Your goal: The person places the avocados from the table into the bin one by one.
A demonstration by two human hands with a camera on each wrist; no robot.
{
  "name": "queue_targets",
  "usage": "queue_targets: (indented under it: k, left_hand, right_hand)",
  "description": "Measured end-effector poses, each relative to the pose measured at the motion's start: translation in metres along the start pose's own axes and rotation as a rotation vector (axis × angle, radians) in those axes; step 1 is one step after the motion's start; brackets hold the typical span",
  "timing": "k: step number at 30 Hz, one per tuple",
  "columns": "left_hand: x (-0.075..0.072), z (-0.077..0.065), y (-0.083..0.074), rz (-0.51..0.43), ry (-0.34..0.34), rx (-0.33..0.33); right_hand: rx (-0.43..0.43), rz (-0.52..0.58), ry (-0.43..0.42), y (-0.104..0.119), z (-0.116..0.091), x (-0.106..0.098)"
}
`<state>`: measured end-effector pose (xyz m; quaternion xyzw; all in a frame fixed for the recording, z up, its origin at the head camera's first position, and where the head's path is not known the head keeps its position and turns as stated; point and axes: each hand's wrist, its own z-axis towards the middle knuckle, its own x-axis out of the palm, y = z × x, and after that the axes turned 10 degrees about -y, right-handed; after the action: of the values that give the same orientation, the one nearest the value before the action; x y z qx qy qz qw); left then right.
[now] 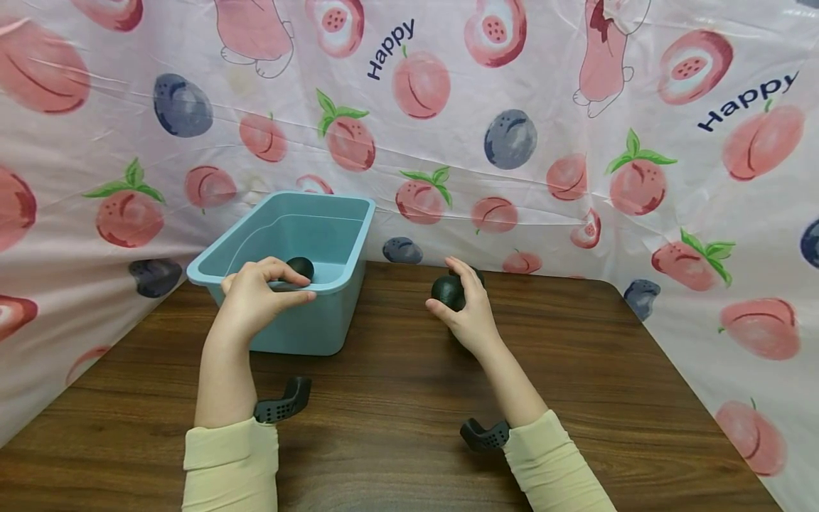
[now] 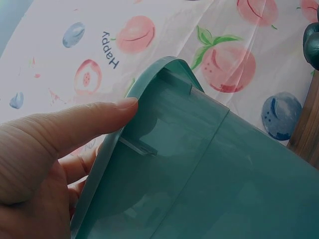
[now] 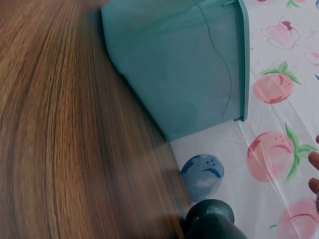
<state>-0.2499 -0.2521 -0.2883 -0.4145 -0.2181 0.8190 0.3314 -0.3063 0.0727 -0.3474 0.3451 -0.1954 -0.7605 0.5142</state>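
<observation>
At the left stands a blue-green plastic bin (image 1: 301, 320). My left hand (image 1: 256, 291) pinches its near rim; in the left wrist view, the thumb (image 2: 99, 119) lies on the outer side and the other fingers are behind the rim. Inside the bin is a dark rounded thing (image 1: 301, 268). To the right, my right hand (image 1: 470, 316) reaches around a dark green rounded thing (image 1: 446, 292) with thumb and fingers spread. A second dark shape shows behind the fingers. The right wrist view shows a dark green rounded thing (image 3: 212, 219), apart from the fingertips (image 3: 314, 162) at the edge.
The brown wooden table (image 1: 397, 427) runs under both arms. A fruit-print sheet (image 1: 441, 142) hangs behind it and along both sides. Dark bands (image 1: 281, 403) are on both wrists.
</observation>
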Motion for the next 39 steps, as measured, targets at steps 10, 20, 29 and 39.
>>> queue_targets:
  k: [10, 20, 29, 39]
  left_hand:
    - [-0.001, -0.001, -0.001, 0.003, -0.003, -0.002]
    - [0.000, -0.001, 0.000, -0.010, -0.003, -0.007]
    - [0.000, 0.000, -0.001, -0.009, -0.005, -0.001]
    - [0.000, 0.000, -0.002, -0.001, -0.003, -0.010]
  right_hand:
    - [0.006, -0.032, 0.030, -0.009, -0.004, -0.011]
    - [-0.009, -0.056, 0.058, -0.016, -0.008, -0.021]
    - [0.027, -0.082, 0.091, -0.025, -0.013, -0.033]
    - [0.038, -0.088, 0.119, -0.033, -0.019, -0.044]
